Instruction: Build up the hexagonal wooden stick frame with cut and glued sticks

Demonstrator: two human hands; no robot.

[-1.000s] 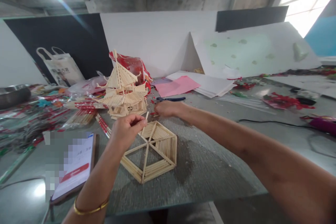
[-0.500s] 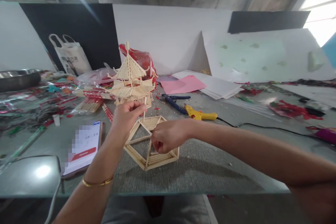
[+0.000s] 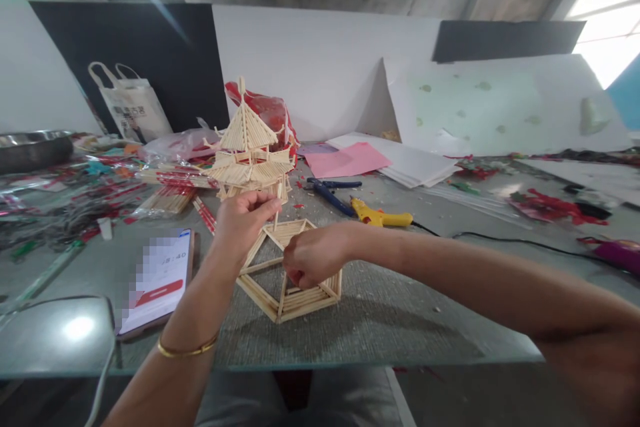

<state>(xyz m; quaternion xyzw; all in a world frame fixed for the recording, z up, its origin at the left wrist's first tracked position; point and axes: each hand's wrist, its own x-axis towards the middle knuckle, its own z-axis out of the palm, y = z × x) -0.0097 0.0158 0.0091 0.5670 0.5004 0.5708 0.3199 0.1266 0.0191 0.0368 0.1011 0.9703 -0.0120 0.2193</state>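
Nearest the camera, the left forearm with its gold bangle [image 3: 186, 349] is rising from the table edge [image 3: 350, 361], and beside it a phone [image 3: 159, 280] is lying face up. The left hand [image 3: 243, 219] is pinching a thin wooden stick [image 3: 275, 216] between thumb and fingertips, holding it upright over the hub of the hexagonal stick frame [image 3: 290, 270], which is resting flat on the grey mat in front of the person. A second ago the stick was slanting and the right hand was reaching far back towards the tools; now that hand has come in over the frame. The right hand [image 3: 313, 255] is curled closed at the frame's centre, probably pressing or gripping something small there, though the fingertips are hidden and I cannot tell what they are clamped on. In the last half second almost nothing is shifting, so both hands seem to be steadying the stick in place at the hub.

Just beyond, a finished stick pagoda [image 3: 249, 147] is standing, with blue pliers [image 3: 329, 192] and a yellow glue gun [image 3: 380, 216] lying to its right. Farther back, pink paper [image 3: 347, 160] and a tote bag [image 3: 131, 105] are sitting against the boards.
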